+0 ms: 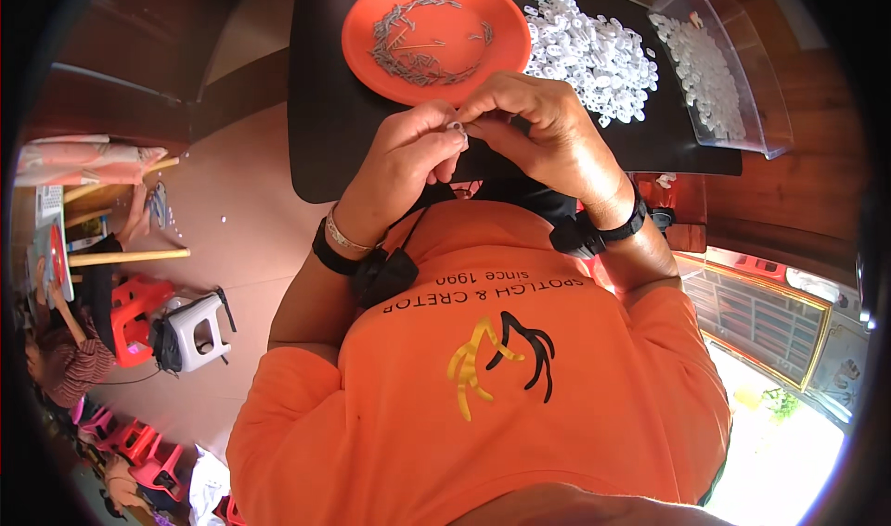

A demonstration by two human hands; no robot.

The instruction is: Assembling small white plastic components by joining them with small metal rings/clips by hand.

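Observation:
My left hand (404,160) and my right hand (543,127) meet over the near edge of a black table (325,109). Their fingertips pinch one small white plastic piece (457,128) between them; whether a metal pin is in it I cannot tell. Just beyond the hands stands an orange plate (464,25) holding several thin metal pins (413,57). To its right lies a heap of small white plastic pieces (594,53). Both wrists wear black straps.
A clear plastic tray (733,81) with more white pieces stands at the table's far right. On the floor to the left are a white stool (200,331), red stools (139,303) and another seated person (70,359). Wooden sticks (125,257) jut from a bench.

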